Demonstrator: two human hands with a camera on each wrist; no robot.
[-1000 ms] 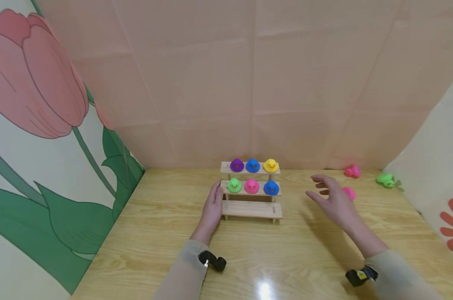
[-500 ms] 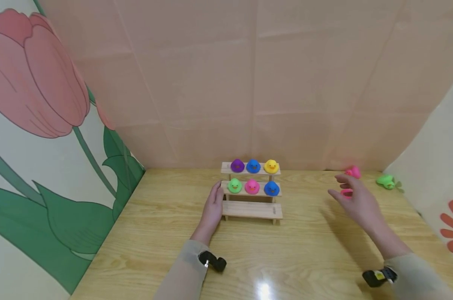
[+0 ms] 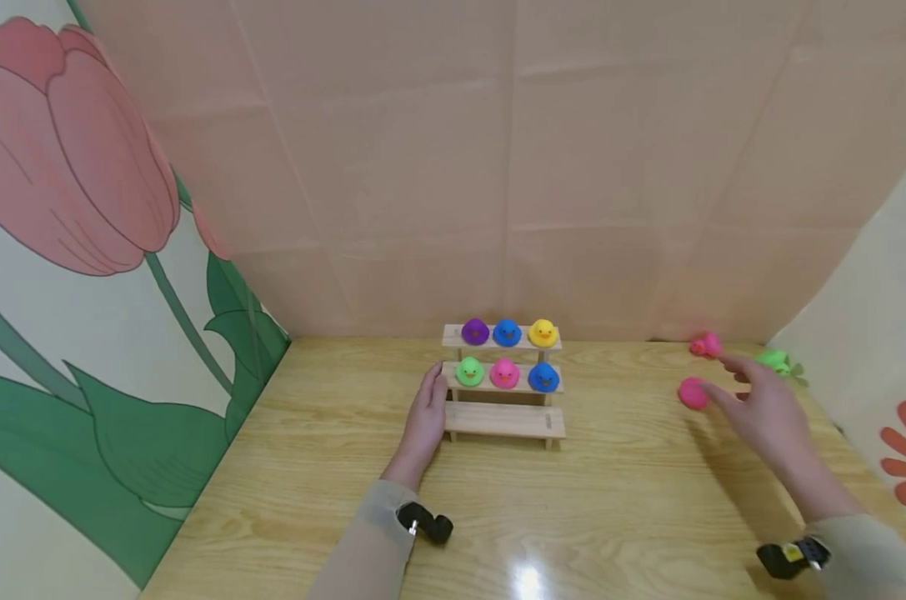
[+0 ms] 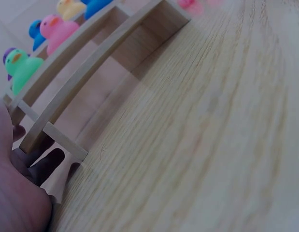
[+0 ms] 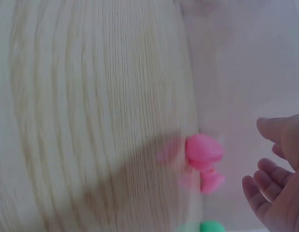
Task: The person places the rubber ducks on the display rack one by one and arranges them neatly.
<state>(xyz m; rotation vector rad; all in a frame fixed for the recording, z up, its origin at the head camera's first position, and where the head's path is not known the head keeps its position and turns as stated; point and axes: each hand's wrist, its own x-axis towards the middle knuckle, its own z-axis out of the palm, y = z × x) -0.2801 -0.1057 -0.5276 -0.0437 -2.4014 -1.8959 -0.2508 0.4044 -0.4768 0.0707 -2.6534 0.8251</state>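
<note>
A three-tier wooden stand (image 3: 505,419) stands near the back of the table. My left hand (image 3: 425,414) lies along its left end, touching it with the fingers; in the left wrist view some fingertips (image 4: 51,162) reach in beneath the lowest tier. On the top tier sit a purple duck (image 3: 475,332), a blue duck (image 3: 507,332) and a yellow duck (image 3: 543,333). The middle tier bears a green duck (image 3: 469,372), a pink duck (image 3: 504,373) and another blue duck (image 3: 544,377). My right hand (image 3: 769,412), thumb and fingers apart and holding nothing, hovers beside a loose pink duck (image 3: 693,393).
Farther back on the right lies a second loose pink duck (image 3: 705,344). A loose green duck (image 3: 775,362), partly covered by my right hand, lies by the right wall (image 3: 888,292). A pinkish sheet (image 3: 392,167) hangs behind the table (image 3: 332,467).
My right hand has moved right, past the nearer loose pink duck, which now shows in full, and covers part of the loose green one. My left hand stays at the stand.
</note>
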